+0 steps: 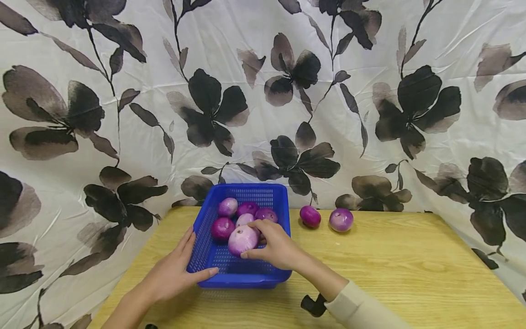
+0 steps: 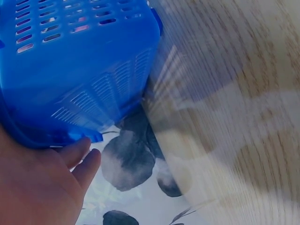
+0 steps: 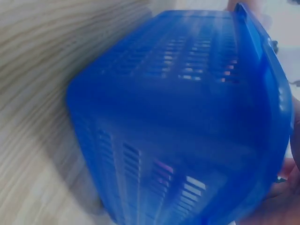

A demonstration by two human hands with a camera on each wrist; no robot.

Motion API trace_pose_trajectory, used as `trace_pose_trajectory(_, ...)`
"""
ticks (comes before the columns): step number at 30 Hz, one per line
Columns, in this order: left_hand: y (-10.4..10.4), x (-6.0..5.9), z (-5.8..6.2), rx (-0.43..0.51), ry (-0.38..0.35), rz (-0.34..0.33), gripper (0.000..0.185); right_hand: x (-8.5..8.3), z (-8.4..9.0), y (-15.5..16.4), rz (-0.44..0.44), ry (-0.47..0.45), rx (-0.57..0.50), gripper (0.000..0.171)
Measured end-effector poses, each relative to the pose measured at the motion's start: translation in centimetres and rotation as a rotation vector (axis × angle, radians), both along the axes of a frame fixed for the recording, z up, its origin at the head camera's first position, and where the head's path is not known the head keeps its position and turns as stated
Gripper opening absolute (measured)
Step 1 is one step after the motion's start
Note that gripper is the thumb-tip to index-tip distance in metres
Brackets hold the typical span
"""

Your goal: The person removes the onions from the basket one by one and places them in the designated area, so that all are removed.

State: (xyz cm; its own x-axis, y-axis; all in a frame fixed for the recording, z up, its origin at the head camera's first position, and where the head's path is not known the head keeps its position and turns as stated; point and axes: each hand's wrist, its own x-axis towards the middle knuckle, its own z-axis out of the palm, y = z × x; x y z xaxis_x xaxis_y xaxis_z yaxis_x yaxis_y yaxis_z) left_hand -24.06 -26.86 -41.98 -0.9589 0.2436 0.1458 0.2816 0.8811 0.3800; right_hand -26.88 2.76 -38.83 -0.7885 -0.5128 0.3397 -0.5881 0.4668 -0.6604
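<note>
Reaching into the blue basket [image 1: 242, 269], the right hand [image 1: 276, 246] curls its fingers around a pale peeled onion [image 1: 242, 240] lying in the basket's near half, grasping it. The left hand [image 1: 174, 272] rests against the basket's near-left wall with fingers straight and relaxed, thumb along the front rim, steadying it without clasping. Behind the grasped onion, inside the basket, lie more purple onions [image 1: 246, 211], packed close together toward the far wall. Right of the basket, two loose onions [image 1: 326, 218] sit on the wooden table [image 1: 411, 269], near each other. A flower-print cloth [image 1: 370, 91] hangs behind the basket.
</note>
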Motion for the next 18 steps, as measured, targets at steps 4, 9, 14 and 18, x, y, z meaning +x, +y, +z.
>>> trace_pose_trajectory(4, 0.0, 0.1, 0.0, -0.001, -0.004, 0.001, 0.125, 0.2, 0.2, 1.1, -0.002, -0.022, -0.034, 0.063)
trace_pose_trajectory(9, -0.1, 0.1, 0.1, -0.007, -0.015, 0.012, 0.126, 0.3, 0.6, 2.6, -0.025, -0.049, -0.059, 0.062)
trace_pose_trajectory(14, 0.1, -0.1, 0.3, -0.003, -0.022, 0.01, 0.125, 0.0, 1.1, 4.3, -0.066, -0.04, -0.072, 0.061)
trace_pose_trajectory(18, 0.1, -0.2, 0.3, -0.001, -0.025, 0.005, 0.125, -0.3, 1.2, 5.4, -0.08, -0.044, -0.075, 0.061)
